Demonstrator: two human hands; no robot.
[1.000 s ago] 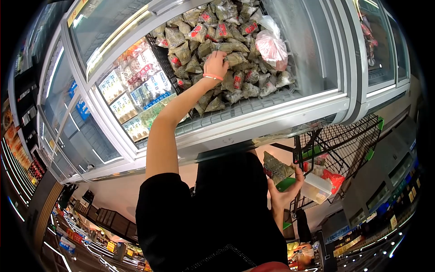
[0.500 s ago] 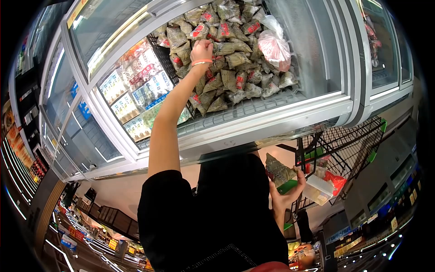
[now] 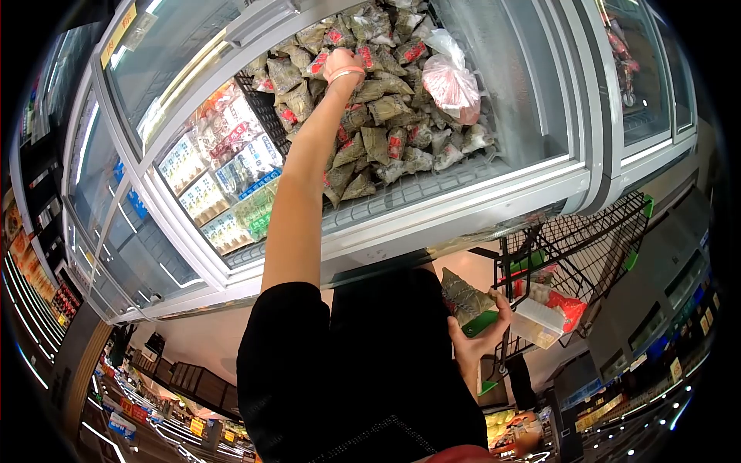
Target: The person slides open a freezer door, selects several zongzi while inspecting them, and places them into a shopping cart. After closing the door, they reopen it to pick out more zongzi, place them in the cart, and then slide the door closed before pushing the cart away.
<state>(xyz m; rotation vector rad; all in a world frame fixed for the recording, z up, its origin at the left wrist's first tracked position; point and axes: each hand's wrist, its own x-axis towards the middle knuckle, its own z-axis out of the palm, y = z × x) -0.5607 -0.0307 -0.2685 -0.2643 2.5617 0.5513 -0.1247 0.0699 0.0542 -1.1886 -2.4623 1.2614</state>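
My left hand [image 3: 342, 63], a band round its wrist, reaches into the freezer among a heap of wrapped zongzi [image 3: 376, 142]. Its fingers are curled down onto the pile, and what they grip, if anything, is hidden. Many of these zongzi are in clear wrapping with red labels. Low on the right, outside the freezer, my right hand [image 3: 480, 337] holds a single leaf-wrapped zongzi [image 3: 465, 299] between thumb and fingers. A knotted plastic bag with pinkish contents [image 3: 451, 89] lies on the right of the heap.
The freezer's front rail [image 3: 455, 207] runs between my body and the heap. Packaged frozen food [image 3: 247, 158] fills the compartment to the left. A wire shopping cart [image 3: 571, 258] stands at right, holding a red package [image 3: 566, 307] and a pale box [image 3: 538, 322].
My left hand has moved slightly farther into the heap, toward its back. My right hand keeps hold of its zongzi. The whole view has shifted a little.
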